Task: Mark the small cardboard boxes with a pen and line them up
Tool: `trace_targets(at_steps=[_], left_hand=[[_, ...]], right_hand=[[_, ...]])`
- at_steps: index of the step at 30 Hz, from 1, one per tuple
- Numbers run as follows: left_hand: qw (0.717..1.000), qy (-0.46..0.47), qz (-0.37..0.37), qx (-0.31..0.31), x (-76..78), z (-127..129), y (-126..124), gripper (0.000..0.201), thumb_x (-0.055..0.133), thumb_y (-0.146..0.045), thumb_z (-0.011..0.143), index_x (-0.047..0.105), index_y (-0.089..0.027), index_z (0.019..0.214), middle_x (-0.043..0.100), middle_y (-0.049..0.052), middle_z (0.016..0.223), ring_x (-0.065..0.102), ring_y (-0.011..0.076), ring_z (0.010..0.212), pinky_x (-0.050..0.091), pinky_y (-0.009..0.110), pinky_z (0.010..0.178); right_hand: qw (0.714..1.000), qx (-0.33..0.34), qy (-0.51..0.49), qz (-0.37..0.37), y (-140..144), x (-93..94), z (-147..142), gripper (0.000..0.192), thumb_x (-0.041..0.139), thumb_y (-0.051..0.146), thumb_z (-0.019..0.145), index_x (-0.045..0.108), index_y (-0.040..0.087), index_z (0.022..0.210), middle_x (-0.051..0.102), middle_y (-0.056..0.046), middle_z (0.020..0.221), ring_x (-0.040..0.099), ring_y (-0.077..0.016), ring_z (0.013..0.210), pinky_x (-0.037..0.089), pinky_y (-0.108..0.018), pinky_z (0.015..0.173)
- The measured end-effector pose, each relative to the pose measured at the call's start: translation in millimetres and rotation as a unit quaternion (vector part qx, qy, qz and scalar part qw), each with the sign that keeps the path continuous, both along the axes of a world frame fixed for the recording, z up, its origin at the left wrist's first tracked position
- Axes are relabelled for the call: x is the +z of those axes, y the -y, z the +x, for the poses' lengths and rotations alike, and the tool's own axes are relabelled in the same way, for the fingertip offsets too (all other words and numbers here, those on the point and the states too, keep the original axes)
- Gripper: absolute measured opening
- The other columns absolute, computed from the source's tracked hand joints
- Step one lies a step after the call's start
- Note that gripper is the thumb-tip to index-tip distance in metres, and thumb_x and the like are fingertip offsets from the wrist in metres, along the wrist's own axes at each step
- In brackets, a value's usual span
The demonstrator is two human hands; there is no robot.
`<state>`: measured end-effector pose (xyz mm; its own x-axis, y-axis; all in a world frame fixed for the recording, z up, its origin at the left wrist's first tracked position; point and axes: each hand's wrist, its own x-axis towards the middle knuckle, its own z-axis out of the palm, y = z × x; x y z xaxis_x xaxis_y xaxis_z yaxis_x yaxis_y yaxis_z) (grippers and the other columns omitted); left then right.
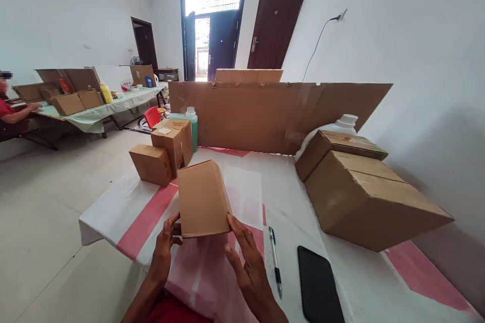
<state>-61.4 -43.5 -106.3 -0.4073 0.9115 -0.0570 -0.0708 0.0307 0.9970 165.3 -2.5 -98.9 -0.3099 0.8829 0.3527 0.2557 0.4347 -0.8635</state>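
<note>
A small cardboard box [202, 201] is between my hands at the near side of the table, its plain brown face turned towards me. My left hand [165, 243] has its fingers curled against the lower left edge; part of them is hidden by the box. At the lower right corner, the fingertips of my right hand [248, 260] press on the box, while the thumb stands apart. Under the box lies a white sheet of paper [246, 194]. Right of my right hand are a pen [275, 262] and a black phone [319, 285].
Two cardboard boxes [150, 164] and a green bottle [192, 128] stand at the left edge. Larger boxes [348, 202] and a white jug [345, 123] are on the right. A cardboard panel [250, 116] spans the back. A person [15, 116] sits at another table far left.
</note>
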Motion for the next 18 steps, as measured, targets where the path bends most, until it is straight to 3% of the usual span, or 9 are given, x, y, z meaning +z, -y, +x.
trace_targets(at_steps=[7,14,16,18], left_hand=[[0.985,-0.159,0.052,-0.028,37.2,11,1,0.072,0.034,-0.071,0.1,0.064,-0.018,0.138,0.075,0.012,0.113,0.064,0.025,0.092,0.049,0.039,0.083],[0.963,-0.227,0.138,-0.039,65.4,28,1,0.062,0.038,-0.06,0.104,0.058,-0.021,0.147,0.071,0.012,0.128,0.063,0.0273,0.108,0.049,0.04,0.096],[0.95,-0.262,0.169,-0.035,70.6,31,-2,0.055,0.039,-0.054,0.105,0.058,-0.022,0.146,0.066,0.012,0.136,0.059,0.0287,0.121,0.046,0.042,0.103],[0.937,-0.293,0.186,-0.029,75.3,33,-9,0.051,0.041,-0.05,0.105,0.057,-0.024,0.146,0.062,0.011,0.141,0.054,0.0293,0.13,0.043,0.045,0.109]], right_hand=[[0.987,-0.039,-0.1,-0.123,-21,9.5,8,0.062,0.047,0.06,0.102,0.043,0.032,0.157,0.038,-0.004,0.167,0.036,-0.0265,0.153,0.031,-0.052,0.126],[0.978,-0.079,-0.138,-0.139,-29,32.1,26,0.071,0.049,0.064,0.098,0.041,0.029,0.159,0.041,-0.008,0.166,0.037,-0.0283,0.152,0.035,-0.05,0.122],[0.976,-0.107,-0.134,-0.135,-28,37.7,29,0.071,0.052,0.067,0.096,0.048,0.028,0.155,0.052,-0.01,0.155,0.053,-0.029,0.137,0.048,-0.045,0.11],[0.974,-0.1,-0.139,-0.146,-23,40.9,28,0.069,0.052,0.067,0.096,0.051,0.026,0.152,0.068,-0.009,0.122,0.069,-0.023,0.096,0.058,-0.038,0.084]])
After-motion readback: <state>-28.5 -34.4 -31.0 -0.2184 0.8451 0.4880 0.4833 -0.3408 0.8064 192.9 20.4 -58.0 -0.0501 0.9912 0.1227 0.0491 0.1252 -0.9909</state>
